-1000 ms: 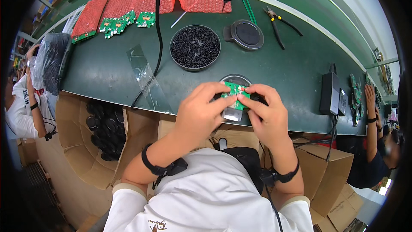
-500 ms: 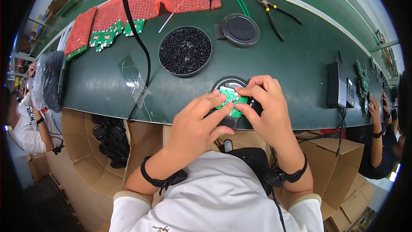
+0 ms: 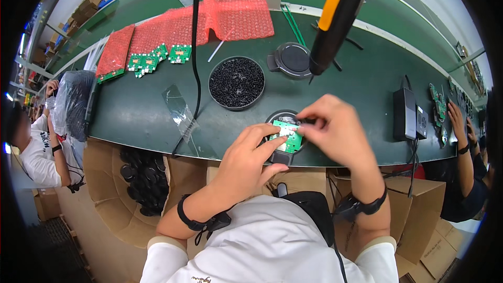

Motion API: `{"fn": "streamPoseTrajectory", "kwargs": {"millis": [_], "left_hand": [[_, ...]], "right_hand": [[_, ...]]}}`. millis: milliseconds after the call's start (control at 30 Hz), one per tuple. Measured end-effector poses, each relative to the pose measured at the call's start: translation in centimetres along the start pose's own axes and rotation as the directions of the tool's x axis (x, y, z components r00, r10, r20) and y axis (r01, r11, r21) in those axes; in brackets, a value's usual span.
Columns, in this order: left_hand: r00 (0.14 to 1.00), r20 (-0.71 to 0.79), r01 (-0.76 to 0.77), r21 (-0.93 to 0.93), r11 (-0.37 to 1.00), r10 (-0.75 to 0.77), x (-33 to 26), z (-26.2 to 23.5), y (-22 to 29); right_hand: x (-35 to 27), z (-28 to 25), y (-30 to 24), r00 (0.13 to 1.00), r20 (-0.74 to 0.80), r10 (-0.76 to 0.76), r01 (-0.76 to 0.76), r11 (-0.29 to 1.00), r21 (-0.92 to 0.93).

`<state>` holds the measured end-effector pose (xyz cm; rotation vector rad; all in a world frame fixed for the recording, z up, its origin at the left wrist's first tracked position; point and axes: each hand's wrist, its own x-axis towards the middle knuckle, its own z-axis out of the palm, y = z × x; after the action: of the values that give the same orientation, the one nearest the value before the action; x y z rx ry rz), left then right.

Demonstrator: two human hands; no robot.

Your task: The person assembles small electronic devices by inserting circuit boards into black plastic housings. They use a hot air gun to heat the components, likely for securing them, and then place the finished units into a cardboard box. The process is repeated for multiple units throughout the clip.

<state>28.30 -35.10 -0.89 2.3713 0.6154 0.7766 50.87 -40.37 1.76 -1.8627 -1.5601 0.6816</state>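
A green circuit board [image 3: 288,146] sits in a round black housing [image 3: 283,160] at the bench's near edge. My left hand [image 3: 245,156] steadies it, fingertips pressing on the board's left side and thumb low beside the housing. Above the board's upper right corner, my right hand [image 3: 335,131] is closed in a pinch and slightly blurred; whatever lies between its fingertips is too small to name. A black and orange electric screwdriver [image 3: 338,18] hangs tip down over the bench, beyond my right hand. Farther left stands a round dish of small black screws [image 3: 237,83].
A round black housing with a clear rim [image 3: 293,60] lies behind the dish. Red bubble wrap [image 3: 238,15] and several green boards [image 3: 146,62] are at the back left. A black power adapter [image 3: 404,114] stands right. A cardboard box [image 3: 105,194] holds black parts. Co-workers sit on both sides.
My right hand has lifted off the board's right side into a pinch at its upper corner. In the picture, the screwdriver has shifted right and nearer. My left hand stays on the board.
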Motion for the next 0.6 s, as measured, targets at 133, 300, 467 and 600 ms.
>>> {"fn": "streamPoseTrajectory", "kwargs": {"millis": [133,300,467,600], "left_hand": [[0.989,-0.112,0.089,-0.048,0.995,-0.094,1.4,-2.3,-1.9],[0.979,-0.161,0.179,0.414,0.893,-0.122,6.3,-3.6,-5.8],[0.966,-0.095,0.256,0.463,0.848,-0.240,6.8,-3.3,-7.1],[0.968,-0.169,0.238,0.402,0.884,-0.184,7.0,-3.2,-7.1]], "right_hand": [[3.2,-4.6,-1.7,0.940,-0.336,-0.049,-0.018,0.981,-0.192],[9.0,-3.4,-2.9,0.896,-0.272,-0.351,0.438,0.601,0.668],[8.7,-3.1,-3.3,0.898,-0.266,-0.349,0.428,0.561,0.709],[8.3,-3.8,-3.6,0.904,-0.177,-0.389,0.330,0.372,0.868]]}}
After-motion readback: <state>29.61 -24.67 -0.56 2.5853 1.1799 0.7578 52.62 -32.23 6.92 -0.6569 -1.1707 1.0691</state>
